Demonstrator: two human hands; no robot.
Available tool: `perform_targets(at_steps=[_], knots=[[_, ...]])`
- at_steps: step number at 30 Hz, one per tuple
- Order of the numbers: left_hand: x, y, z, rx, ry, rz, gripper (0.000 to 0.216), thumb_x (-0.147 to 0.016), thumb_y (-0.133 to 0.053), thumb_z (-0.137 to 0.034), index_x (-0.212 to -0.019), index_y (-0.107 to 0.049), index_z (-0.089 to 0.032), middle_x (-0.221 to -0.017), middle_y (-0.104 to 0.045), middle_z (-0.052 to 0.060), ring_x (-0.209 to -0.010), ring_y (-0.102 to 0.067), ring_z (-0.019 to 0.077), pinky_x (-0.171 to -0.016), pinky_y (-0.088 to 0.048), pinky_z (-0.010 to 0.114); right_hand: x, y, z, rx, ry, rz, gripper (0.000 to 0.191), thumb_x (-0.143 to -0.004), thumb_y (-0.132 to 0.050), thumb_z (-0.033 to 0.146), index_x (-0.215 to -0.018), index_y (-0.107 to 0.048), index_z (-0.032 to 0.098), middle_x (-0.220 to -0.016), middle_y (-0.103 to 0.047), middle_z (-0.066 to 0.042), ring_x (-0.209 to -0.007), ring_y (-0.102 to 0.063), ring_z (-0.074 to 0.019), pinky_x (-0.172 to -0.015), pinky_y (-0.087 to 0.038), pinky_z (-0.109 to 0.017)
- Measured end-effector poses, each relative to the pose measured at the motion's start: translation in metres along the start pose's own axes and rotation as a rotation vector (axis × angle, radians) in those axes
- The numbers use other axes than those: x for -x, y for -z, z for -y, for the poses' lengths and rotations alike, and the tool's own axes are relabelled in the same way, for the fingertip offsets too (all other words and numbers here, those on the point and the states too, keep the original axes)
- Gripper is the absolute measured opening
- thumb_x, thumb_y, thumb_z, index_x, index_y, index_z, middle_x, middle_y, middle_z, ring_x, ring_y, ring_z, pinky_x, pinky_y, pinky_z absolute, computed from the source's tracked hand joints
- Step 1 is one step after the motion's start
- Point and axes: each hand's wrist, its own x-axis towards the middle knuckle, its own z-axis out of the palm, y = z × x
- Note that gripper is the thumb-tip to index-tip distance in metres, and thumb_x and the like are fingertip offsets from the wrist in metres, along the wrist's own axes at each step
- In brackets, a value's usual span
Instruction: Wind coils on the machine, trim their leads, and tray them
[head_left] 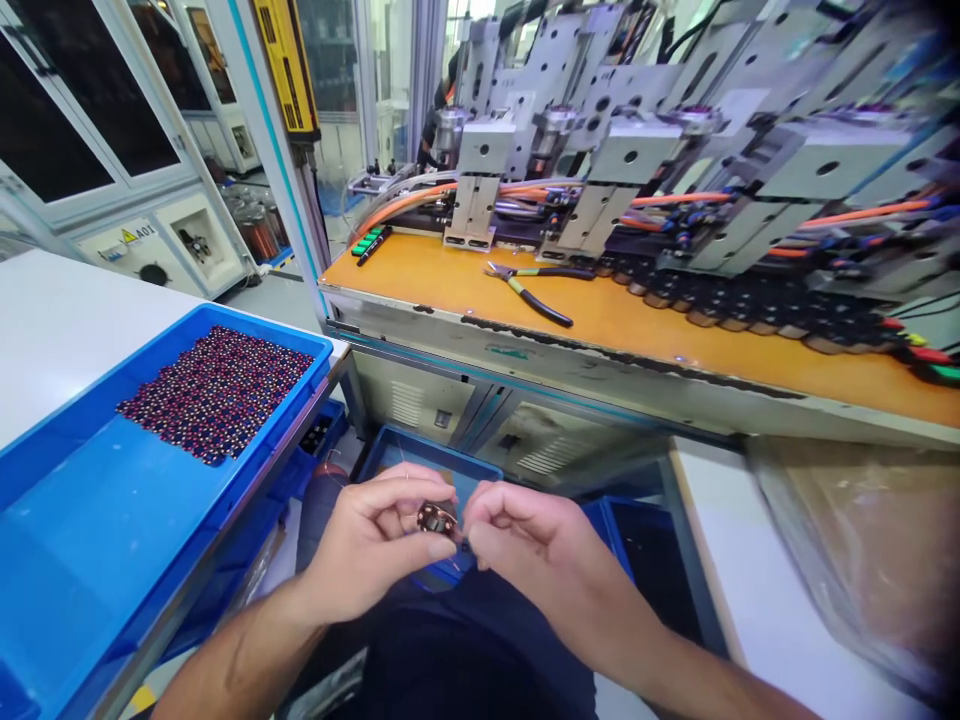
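Observation:
Between the thumb and fingers of my left hand [367, 540] is a small round stator [436, 518], dark with copper windings around an open centre. It is held above my lap with its ring face toward me. Close beside it on the right, my right hand [532, 540] is closed in a pinch. A thin copper wire [453, 518] runs from the stator's edge toward those pinched fingertips, whose tips are partly hidden. Other fine wire ends stick out near my left fingers.
On the left, a blue tray [112, 510] holds many small dark parts [225, 385]. Cutting pliers [532, 290], a marker [373, 246] and a row of dark cylindrical parts [720, 300] lie on the orange bench under a machine [585, 130]. Plastic-wrapped cardboard [885, 540] lies right.

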Motion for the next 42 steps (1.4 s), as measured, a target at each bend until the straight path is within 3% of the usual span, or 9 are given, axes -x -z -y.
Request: perform_targets(at_steps=[5,10,17,22,26,31,34,37,42], knots=[[0.002,-0.003,-0.002,-0.005,-0.020,-0.041,0.038,-0.058,-0.088,-0.011,-0.093,-0.077,-0.019,-0.095,-0.069,0.006,-0.075,-0.069,0.0142,-0.066,-0.059,0.022,-0.002,0.002,-0.002,0.025,-0.010,0.008,0.027,-0.087,-0.061,0.038,-0.070,-0.055,0.017,-0.068,-0.053,0.001,-0.063,-0.047,-0.0106,-0.058,-0.038,-0.023],[0.002,0.004,0.001,0.081,0.007,0.055,0.040,-0.062,-0.085,-0.007,-0.099,-0.077,-0.020,-0.102,-0.069,0.008,-0.074,-0.068,0.0120,-0.066,-0.059,0.021,-0.004,0.005,0.000,-0.012,0.032,0.040,0.027,-0.087,-0.060,0.035,-0.068,-0.055,0.017,-0.067,-0.052,0.001,-0.063,-0.045,-0.0106,-0.060,-0.038,-0.023],[0.002,0.010,0.000,0.223,0.103,0.124,0.035,-0.066,-0.083,-0.012,-0.099,-0.077,-0.022,-0.101,-0.069,0.007,-0.074,-0.071,0.0147,-0.068,-0.060,0.026,-0.005,0.021,0.004,-0.005,-0.061,0.136,0.032,-0.082,-0.064,0.038,-0.060,-0.053,0.017,-0.060,-0.052,0.000,-0.060,-0.046,-0.0126,-0.057,-0.037,-0.026],[0.002,0.012,-0.002,0.123,0.079,0.089,0.035,-0.064,-0.084,-0.010,-0.097,-0.077,-0.019,-0.100,-0.070,0.008,-0.071,-0.068,0.0113,-0.065,-0.057,0.020,-0.007,0.025,0.009,0.046,-0.129,0.138,0.033,-0.080,-0.066,0.046,-0.066,-0.058,0.017,-0.063,-0.055,-0.001,-0.061,-0.048,-0.0129,-0.055,-0.037,-0.025],[0.002,0.011,-0.002,0.099,0.076,0.131,0.036,-0.065,-0.082,-0.006,-0.098,-0.077,-0.020,-0.100,-0.068,0.007,-0.074,-0.067,0.0102,-0.068,-0.056,0.020,-0.007,0.017,0.008,-0.007,-0.162,0.179,0.029,-0.079,-0.069,0.039,-0.064,-0.058,0.016,-0.062,-0.055,0.000,-0.059,-0.047,-0.0112,-0.056,-0.038,-0.024],[0.003,0.015,-0.002,0.202,0.152,0.157,0.039,-0.064,-0.084,-0.007,-0.100,-0.076,-0.019,-0.100,-0.070,0.006,-0.075,-0.069,0.0105,-0.067,-0.056,0.019,-0.007,0.037,0.003,0.092,-0.092,0.234,0.028,-0.084,-0.066,0.034,-0.064,-0.060,0.015,-0.061,-0.056,-0.001,-0.058,-0.048,-0.0108,-0.053,-0.036,-0.023],[0.002,0.015,-0.003,0.293,0.269,0.211,0.039,-0.061,-0.087,-0.011,-0.098,-0.075,-0.018,-0.091,-0.075,0.006,-0.074,-0.072,0.0129,-0.068,-0.058,0.020,-0.018,0.052,0.006,0.187,0.066,0.219,0.017,-0.081,-0.073,0.032,-0.087,-0.070,0.016,-0.086,-0.063,-0.004,-0.071,-0.055,-0.0124,-0.063,-0.044,-0.024],[0.000,0.012,-0.003,0.359,0.365,0.284,0.037,-0.059,-0.088,-0.015,-0.094,-0.076,-0.017,-0.090,-0.077,0.007,-0.073,-0.075,0.0153,-0.069,-0.060,0.023,-0.038,0.052,0.008,0.156,0.170,0.289,0.032,-0.078,-0.077,0.029,-0.107,-0.070,0.019,-0.114,-0.061,-0.008,-0.093,-0.059,-0.0165,-0.080,-0.048,-0.028],[0.003,0.009,-0.002,0.384,0.421,0.342,0.037,-0.061,-0.087,-0.016,-0.096,-0.077,-0.017,-0.093,-0.079,0.009,-0.076,-0.076,0.0168,-0.073,-0.061,0.024,-0.060,0.031,-0.001,-0.112,0.166,0.472,0.016,-0.077,-0.079,0.031,-0.088,-0.076,0.019,-0.103,-0.063,-0.006,-0.090,-0.059,-0.0162,-0.083,-0.049,-0.032]])
